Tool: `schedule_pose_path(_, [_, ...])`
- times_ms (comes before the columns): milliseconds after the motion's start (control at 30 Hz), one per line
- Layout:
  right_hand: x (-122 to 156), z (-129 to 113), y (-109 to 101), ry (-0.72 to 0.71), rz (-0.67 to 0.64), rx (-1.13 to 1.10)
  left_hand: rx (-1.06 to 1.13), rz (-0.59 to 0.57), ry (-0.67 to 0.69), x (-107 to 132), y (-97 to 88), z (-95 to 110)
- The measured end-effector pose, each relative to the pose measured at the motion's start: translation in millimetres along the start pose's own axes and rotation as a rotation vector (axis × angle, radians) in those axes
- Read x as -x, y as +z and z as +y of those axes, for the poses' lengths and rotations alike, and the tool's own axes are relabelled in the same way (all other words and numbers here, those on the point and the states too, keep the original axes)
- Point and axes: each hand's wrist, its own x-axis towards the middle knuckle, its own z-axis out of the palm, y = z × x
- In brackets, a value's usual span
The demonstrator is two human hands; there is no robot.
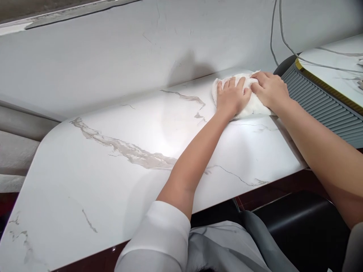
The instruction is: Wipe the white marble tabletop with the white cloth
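A white cloth lies bunched on the white marble-patterned tabletop, at its far right end by the wall. My left hand rests flat on the cloth's left part, fingers spread and pointing away from me. Beside it, my right hand has its fingers bent into the cloth's right side, gripping a fold. The hands are close together, and part of the cloth is hidden beneath them.
A pale wall runs along the table's back edge. To the right stands a grey ribbed panel with a yellow edge, beside another marble-patterned top. Grey cables hang there. A black chair seat is below the front edge.
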Motion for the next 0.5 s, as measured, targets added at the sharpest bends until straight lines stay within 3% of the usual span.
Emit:
schedule_pose_path(267, [-51,29,12,-0.059,-0.026,-0.03,0.036,0.013,-0.029,-29,9.1,0])
schedule_pose_path(500, [-54,33,7,-0.088,-0.049,-0.001,0.058,-0.005,-0.008,-44,12.6,-3])
